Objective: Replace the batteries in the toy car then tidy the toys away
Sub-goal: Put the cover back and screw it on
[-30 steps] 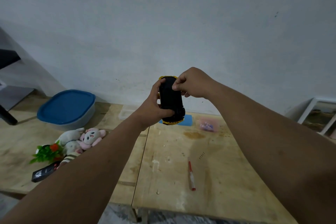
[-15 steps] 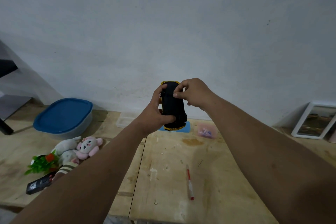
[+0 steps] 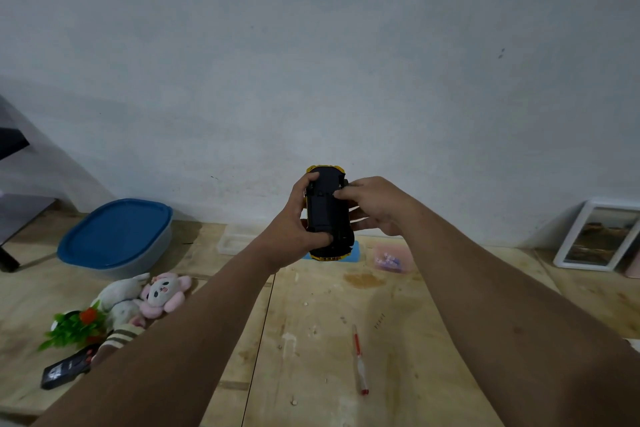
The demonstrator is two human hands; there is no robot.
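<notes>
1. The toy car (image 3: 327, 213) was held in the air above the desk (image 3: 398, 340), underside toward the camera, well clear of the surface.
2. The left hand (image 3: 294, 222) had its grip clamped on the car's body, thumb across the lower chassis.
3. The right hand (image 3: 375, 206) pinched at the car's upper right edge, fingers curled against the black underside.
4. In my judgement the battery step was in hand: working at the compartment cover. Whether it was open could not be told.
5. Next would call for steady holding and freeing the cover.
6. The plush toys (image 3: 145, 296) lay at eight o'clock of the car, beside the blue-lidded box (image 3: 116, 236), not yet tidied.
</notes>
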